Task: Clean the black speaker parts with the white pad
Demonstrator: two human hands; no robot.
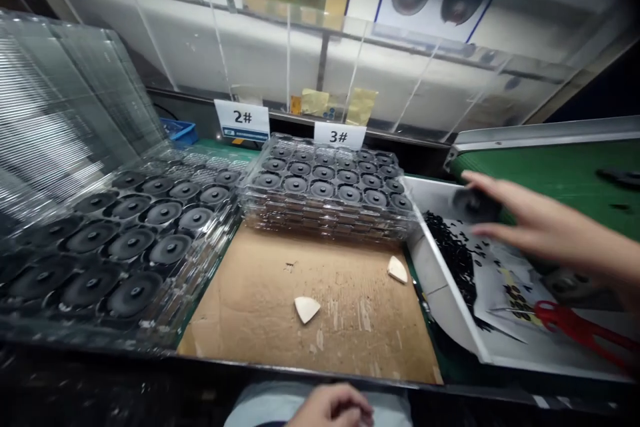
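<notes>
My right hand (530,220) reaches in from the right over a white tray, thumb and fingers pinched on a round black disc (475,205). Motion blurs the disc's details. Below the front edge of the table, my left hand (333,407) rests by my lap with its fingers curled and nothing visible in them. Clear plastic trays (327,217) stacked at the back hold many black discs with raised centres. More such discs fill the clear tray (133,243) on the left.
Two white wedge-shaped pieces (307,309) (397,270) lie on the brown cardboard (250,320). The white tray (445,300) on the right contains small black parts (450,257) and a red-handled tool (575,323). Behind it runs a green surface (540,160). Signs (243,120) stand at the back.
</notes>
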